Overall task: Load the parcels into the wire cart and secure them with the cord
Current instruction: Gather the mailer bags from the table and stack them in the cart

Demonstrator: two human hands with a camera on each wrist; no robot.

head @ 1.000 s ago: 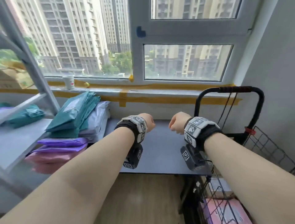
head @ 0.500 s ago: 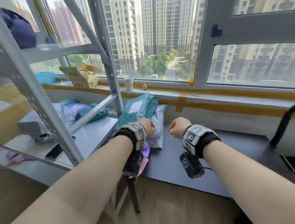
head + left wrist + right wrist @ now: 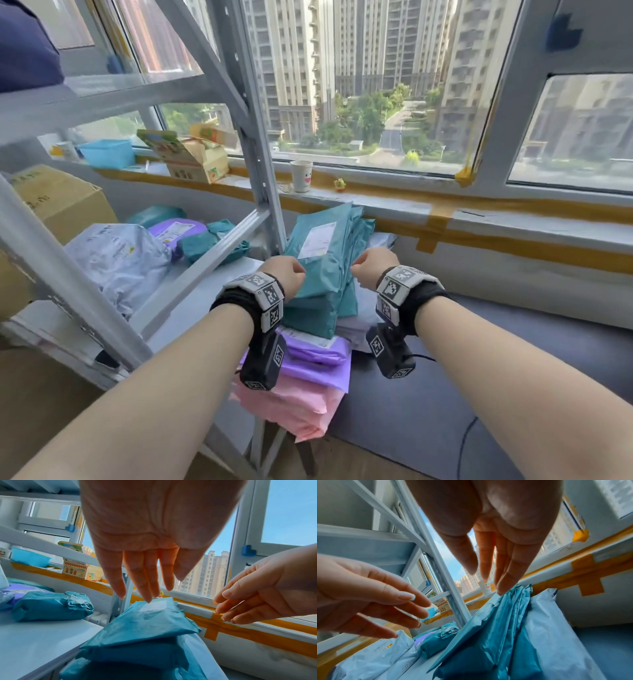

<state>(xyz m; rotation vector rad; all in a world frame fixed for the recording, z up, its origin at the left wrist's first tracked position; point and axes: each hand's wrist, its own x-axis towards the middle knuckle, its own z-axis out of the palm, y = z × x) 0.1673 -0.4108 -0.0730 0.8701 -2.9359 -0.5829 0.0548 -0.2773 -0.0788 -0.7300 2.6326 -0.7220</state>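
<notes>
Parcels in soft mailer bags fill the scene; the wire cart and the cord are out of view. Farthest left, on the white shelf [image 3: 212, 291] of the metal rack, lie a pale grey parcel [image 3: 116, 260], a purple one [image 3: 174, 229] behind it and a rolled teal parcel [image 3: 209, 243] toward the shelf's right edge. Just right of the rack's upright, at the left end of the dark counter [image 3: 445, 404], stands the main stack [image 3: 315, 308]: pink parcels [image 3: 294, 407] at the bottom overhanging the counter's front edge, purple parcels [image 3: 315, 359] above them, and teal parcels on top. The topmost teal parcel [image 3: 318, 253] carries a white label and leans back toward the taped window sill [image 3: 479, 212]. White mailers [image 3: 356, 329] lie on the stack's right side, under the teal ones.

The left hand [image 3: 286, 274] hovers over the left side of the top teal parcel, fingers [image 3: 147, 582] straight, slightly spread and pointing down at it, holding nothing. The right hand [image 3: 373, 265] hovers over the parcel's right side, fingers [image 3: 505, 574] likewise extended and empty. The two hands are apart, with the teal parcel between them; whether any fingertip touches the bag cannot be told.

On the sill behind sit a paper cup [image 3: 301, 176] and, further left, an opened carton [image 3: 195, 157].
</notes>
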